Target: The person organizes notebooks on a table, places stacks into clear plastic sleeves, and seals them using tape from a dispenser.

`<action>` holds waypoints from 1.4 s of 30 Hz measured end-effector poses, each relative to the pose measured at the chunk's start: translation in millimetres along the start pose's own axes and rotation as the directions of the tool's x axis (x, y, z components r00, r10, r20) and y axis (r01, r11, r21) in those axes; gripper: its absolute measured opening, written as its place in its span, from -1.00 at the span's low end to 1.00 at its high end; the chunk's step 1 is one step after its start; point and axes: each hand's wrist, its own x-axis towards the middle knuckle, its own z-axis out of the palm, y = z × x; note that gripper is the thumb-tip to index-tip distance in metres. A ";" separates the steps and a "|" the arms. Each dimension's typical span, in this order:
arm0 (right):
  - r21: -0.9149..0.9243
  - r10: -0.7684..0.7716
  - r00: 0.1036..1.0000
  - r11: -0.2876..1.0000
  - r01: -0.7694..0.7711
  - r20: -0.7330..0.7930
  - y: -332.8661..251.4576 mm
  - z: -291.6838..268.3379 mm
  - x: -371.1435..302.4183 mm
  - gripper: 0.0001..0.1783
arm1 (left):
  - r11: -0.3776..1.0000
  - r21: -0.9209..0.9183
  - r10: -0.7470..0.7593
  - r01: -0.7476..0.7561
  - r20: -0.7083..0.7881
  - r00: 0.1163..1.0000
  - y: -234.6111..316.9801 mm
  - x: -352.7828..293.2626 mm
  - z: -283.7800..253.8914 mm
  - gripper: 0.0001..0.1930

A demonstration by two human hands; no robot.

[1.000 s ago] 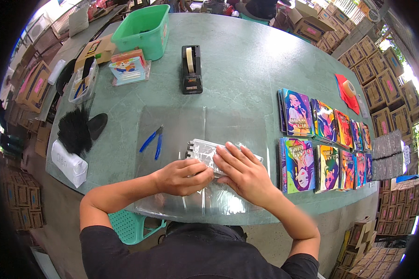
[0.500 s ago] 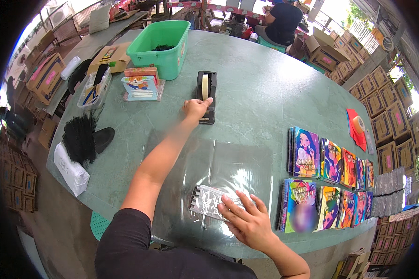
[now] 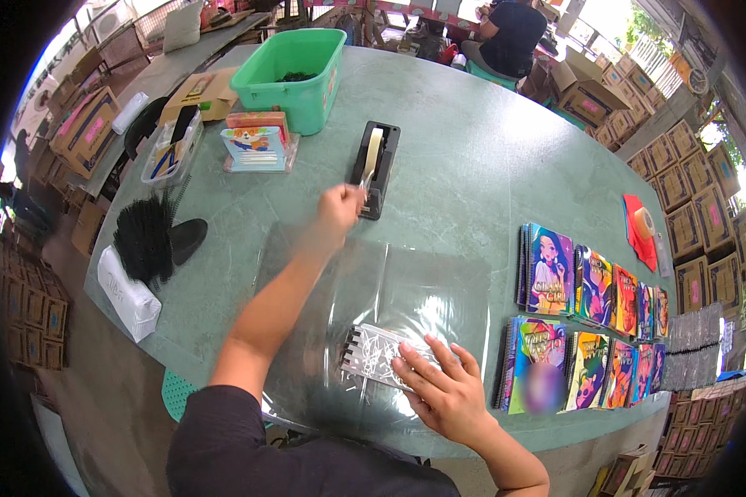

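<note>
My left hand (image 3: 340,209) is closed in a pinch at the front of a black tape dispenser (image 3: 376,192). A strip of tape (image 3: 365,176) runs from the roll (image 3: 374,151) to its fingers; the hand is slightly blurred. My right hand (image 3: 449,389) lies with fingers spread over a small spiral-bound notebook (image 3: 375,354), its palm covering one end. White, thin marks or pieces cover the notebook's visible face; I cannot tell which. Beneath it, a clear plastic sheet (image 3: 315,331) is spread on the green table (image 3: 456,149).
Colourful spiral notebooks (image 3: 547,269) stand in two rows at the right, beside clear packs (image 3: 693,348). A green bin (image 3: 307,108), a plastic tray (image 3: 174,153) and black spiral bindings (image 3: 143,240) are at the left. Another person (image 3: 514,37) sits beyond the table.
My left hand has come off the dispenser toward me and to the left, drawing out tape. The dispenser has turned slightly. My right hand stays on the notebook.
</note>
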 end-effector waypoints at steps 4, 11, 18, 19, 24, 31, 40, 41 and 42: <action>0.015 -0.016 0.999 1.000 0.016 0.033 -3.0 -3.3 1.4 -0.44 | 0.981 0.193 -0.021 0.027 -0.033 0.999 -24.2 -13.0 -19.8 -0.81; 0.001 -0.018 1.000 1.000 0.018 0.025 -1.7 -3.6 0.9 -0.42 | 0.983 0.036 0.178 -0.180 0.055 0.982 85.9 -155.4 -53.2 -0.62; 0.049 -0.060 0.998 0.997 0.060 0.015 -2.1 -0.8 -0.8 -0.36 | 1.000 -0.009 -0.014 0.015 0.120 0.993 41.2 -316.5 -1.1 -0.78; 0.060 -0.066 0.998 0.996 0.065 0.019 -3.4 -0.5 -1.4 -0.36 | 0.996 0.086 -0.011 0.007 0.049 0.999 30.8 -312.8 3.3 -0.74; 0.085 -0.086 0.995 0.993 0.081 0.052 -3.0 -7.5 -2.8 -0.33 | 0.883 0.395 0.269 -0.256 0.021 0.963 -4.7 -310.8 -8.8 -0.76; 0.122 0.136 0.976 0.980 -0.158 0.172 -44.9 -11.7 47.3 -0.01 | 0.930 0.082 -0.255 0.357 0.845 0.469 -34.8 -360.5 94.7 -0.59; 0.638 0.317 0.946 0.742 -0.206 -0.063 50.2 -26.5 -75.9 -0.03 | 0.873 -0.222 -0.244 0.434 0.571 0.784 -77.7 -272.8 5.4 -0.39; 0.722 0.365 0.928 0.661 -0.205 -0.071 44.4 -9.3 -74.4 -0.06 | 0.969 -0.076 -0.160 0.235 0.529 0.833 -71.3 -266.0 -5.9 -0.39; 0.768 0.420 0.904 0.605 -0.210 -0.084 36.3 4.0 -68.1 -0.02 | 0.997 0.080 -0.055 0.017 0.511 0.858 -66.4 -257.9 -12.7 -0.39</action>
